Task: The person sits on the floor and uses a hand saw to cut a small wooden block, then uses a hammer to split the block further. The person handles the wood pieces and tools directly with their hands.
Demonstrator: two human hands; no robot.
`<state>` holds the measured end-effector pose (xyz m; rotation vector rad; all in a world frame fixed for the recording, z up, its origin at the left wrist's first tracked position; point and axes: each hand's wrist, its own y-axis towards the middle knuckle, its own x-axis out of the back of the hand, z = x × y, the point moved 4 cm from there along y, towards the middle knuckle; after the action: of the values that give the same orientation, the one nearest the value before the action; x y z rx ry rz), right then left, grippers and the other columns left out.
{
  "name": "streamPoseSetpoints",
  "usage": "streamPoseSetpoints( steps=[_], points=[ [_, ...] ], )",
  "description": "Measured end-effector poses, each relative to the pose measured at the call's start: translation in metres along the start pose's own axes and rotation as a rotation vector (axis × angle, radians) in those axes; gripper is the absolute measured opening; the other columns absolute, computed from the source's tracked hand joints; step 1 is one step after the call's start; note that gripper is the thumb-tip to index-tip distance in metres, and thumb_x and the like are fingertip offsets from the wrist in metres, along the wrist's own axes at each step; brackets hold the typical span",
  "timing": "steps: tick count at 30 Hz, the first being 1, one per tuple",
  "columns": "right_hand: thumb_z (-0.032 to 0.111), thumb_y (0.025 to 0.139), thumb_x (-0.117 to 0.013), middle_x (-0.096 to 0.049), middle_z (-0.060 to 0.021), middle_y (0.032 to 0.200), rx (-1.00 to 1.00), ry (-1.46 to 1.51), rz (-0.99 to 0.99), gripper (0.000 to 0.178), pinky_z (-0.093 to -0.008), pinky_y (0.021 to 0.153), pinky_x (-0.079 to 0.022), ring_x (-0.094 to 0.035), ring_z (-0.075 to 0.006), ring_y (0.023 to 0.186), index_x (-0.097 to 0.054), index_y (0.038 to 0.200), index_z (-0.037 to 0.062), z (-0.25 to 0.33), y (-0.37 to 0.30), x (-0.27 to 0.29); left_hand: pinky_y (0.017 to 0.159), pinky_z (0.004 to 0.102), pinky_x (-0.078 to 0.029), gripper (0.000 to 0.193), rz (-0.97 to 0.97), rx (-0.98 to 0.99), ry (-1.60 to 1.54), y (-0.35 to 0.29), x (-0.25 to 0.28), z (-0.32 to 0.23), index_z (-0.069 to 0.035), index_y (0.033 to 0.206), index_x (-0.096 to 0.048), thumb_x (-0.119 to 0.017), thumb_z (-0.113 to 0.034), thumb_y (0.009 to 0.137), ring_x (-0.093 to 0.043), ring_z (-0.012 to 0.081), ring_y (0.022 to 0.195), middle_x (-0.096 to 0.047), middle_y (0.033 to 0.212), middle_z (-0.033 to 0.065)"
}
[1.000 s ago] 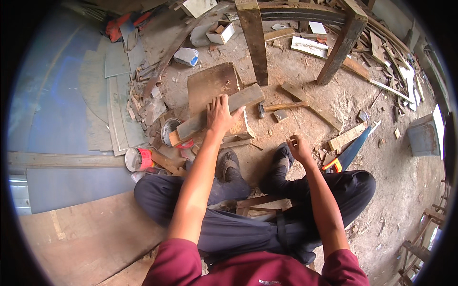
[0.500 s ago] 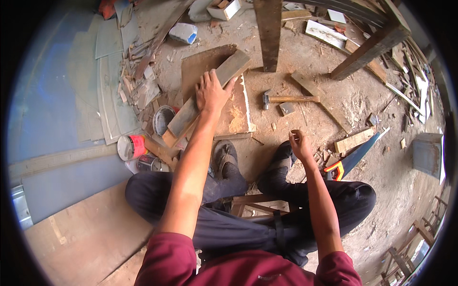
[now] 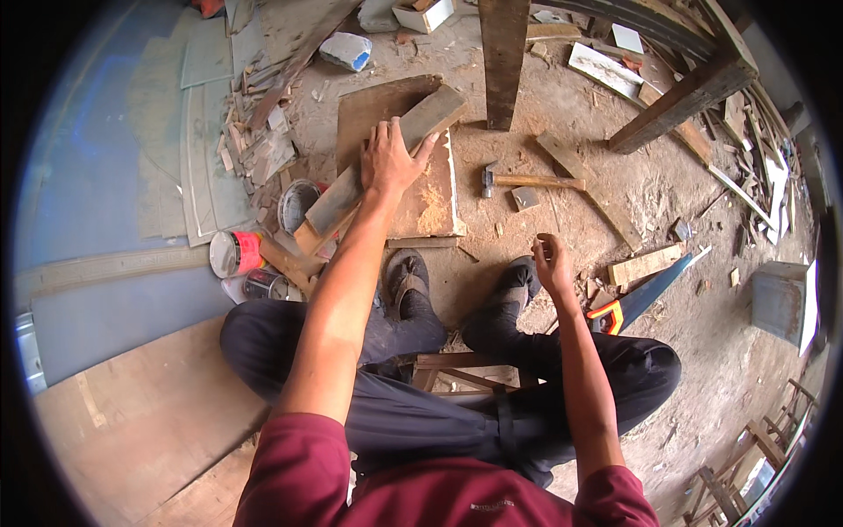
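My left hand [image 3: 389, 165] lies over a thick wooden beam [image 3: 436, 110], its fingers across the top and its thumb along the right side. The beam rests slantwise on a worn board [image 3: 428, 198] with sawdust on it. Above the floor near my right shoe, my right hand [image 3: 551, 266] is closed with curled fingers; whatever they hold, if anything, is too small to make out. Beyond it lies a hammer [image 3: 537, 181] with a wooden handle, beside a small dark block [image 3: 525, 198]. A handsaw [image 3: 645, 297] with an orange and black handle lies right of my right hand.
Paint cans [image 3: 235, 254] stand left of the board, near a heap of wood scraps [image 3: 255, 145]. A wooden frame's legs [image 3: 504, 70] rise at the far side. A flat plank [image 3: 590, 189] and a short light plank [image 3: 645, 265] lie on the floor. At far right sits a grey box [image 3: 777, 299].
The view has shifted slightly. My left hand stays on the beam, and my right hand remains curled in nearly the same place.
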<state>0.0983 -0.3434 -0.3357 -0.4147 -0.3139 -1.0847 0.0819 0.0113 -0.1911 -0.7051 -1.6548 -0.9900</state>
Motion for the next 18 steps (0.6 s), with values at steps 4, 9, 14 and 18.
streamPoseSetpoints(
  steps=[4, 9, 14, 18],
  points=[
    [0.021, 0.095, -0.063, -0.07, -0.0249, 0.091, 0.033, -0.003, -0.01, 0.026, -0.0414, 0.073, -0.055, -0.071, -0.0364, 0.084, -0.065, 0.109, -0.0014, -0.006, 0.001, 0.002, 0.096, 0.0487, -0.046, 0.079, -0.003, -0.037, -0.064, 0.001, 0.003, 0.0, 0.004, 0.129, -0.052, -0.057, -0.064, 0.087, -0.057, 0.0374, 0.114, -0.059, 0.119, 0.0216],
    [0.02, 0.093, -0.064, -0.07, -0.0244, 0.093, 0.033, -0.021, 0.0, 0.026, -0.0417, 0.074, -0.055, -0.071, -0.036, 0.086, -0.065, 0.108, -0.0015, 0.018, 0.019, -0.003, 0.093, 0.0488, -0.048, 0.08, -0.097, -0.099, -0.057, 0.001, -0.001, 0.012, 0.003, 0.127, -0.053, -0.058, -0.065, 0.086, -0.058, 0.0376, 0.11, -0.059, 0.115, 0.0212],
    [0.015, 0.09, -0.065, -0.065, -0.0271, 0.108, 0.252, -0.229, -0.056, 0.031, -0.0448, 0.082, -0.053, -0.065, -0.0416, 0.099, -0.059, 0.116, -0.0015, 0.033, 0.073, -0.016, 0.092, 0.0489, -0.048, 0.082, -0.105, -0.066, -0.022, -0.001, -0.004, 0.017, 0.003, 0.127, -0.054, -0.058, -0.067, 0.085, -0.058, 0.037, 0.109, -0.059, 0.115, 0.021],
    [0.015, 0.089, -0.059, -0.043, -0.0242, 0.145, 0.238, -0.667, -0.05, 0.049, -0.0477, 0.107, -0.038, -0.043, -0.039, 0.133, -0.048, 0.134, -0.0001, 0.012, 0.115, -0.019, 0.101, 0.0521, -0.042, 0.092, 0.069, -0.013, 0.017, -0.004, -0.011, 0.012, 0.0, 0.137, -0.045, -0.049, -0.076, 0.085, -0.052, 0.0354, 0.124, -0.054, 0.13, 0.021]
  ],
)
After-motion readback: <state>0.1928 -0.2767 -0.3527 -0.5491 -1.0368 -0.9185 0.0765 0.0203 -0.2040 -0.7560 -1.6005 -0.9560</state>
